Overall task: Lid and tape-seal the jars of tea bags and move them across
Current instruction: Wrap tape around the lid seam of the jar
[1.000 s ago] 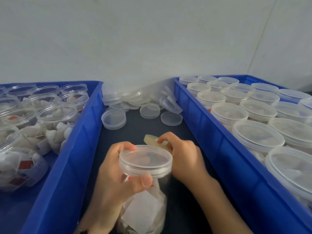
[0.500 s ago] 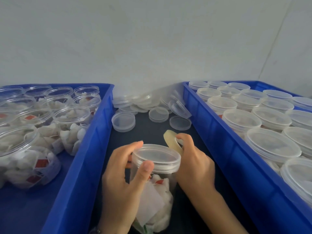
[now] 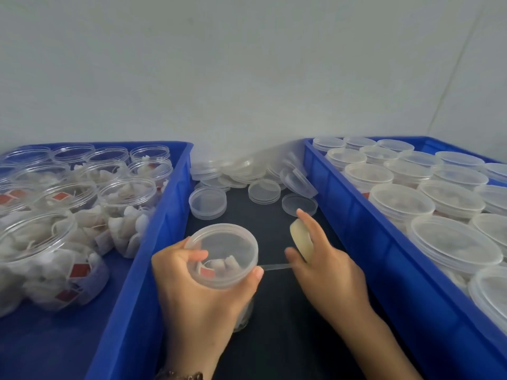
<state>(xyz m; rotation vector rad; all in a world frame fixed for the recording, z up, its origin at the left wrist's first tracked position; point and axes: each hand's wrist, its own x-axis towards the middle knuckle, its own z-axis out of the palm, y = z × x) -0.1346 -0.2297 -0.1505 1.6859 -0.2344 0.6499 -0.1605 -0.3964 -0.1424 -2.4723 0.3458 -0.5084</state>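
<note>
A clear jar of tea bags (image 3: 222, 256), lid on, stands on the dark table between two blue crates. My left hand (image 3: 197, 297) grips it around the lid and upper wall. My right hand (image 3: 326, 272) holds a roll of clear tape (image 3: 301, 239) just right of the jar. A strip of tape (image 3: 275, 266) stretches from the roll to the jar's lid edge, where my left thumb presses it.
The left blue crate (image 3: 164, 215) holds several open jars of tea bags (image 3: 55, 242). The right blue crate (image 3: 356, 223) holds several lidded jars (image 3: 400, 204). Loose clear lids (image 3: 208, 201) lie piled on the table at the back, against the wall.
My right hand has pulled the tape roll away to the right, drawing out a strip from the jar. My left hand has shifted its grip and tilted the jar's lid toward the camera.
</note>
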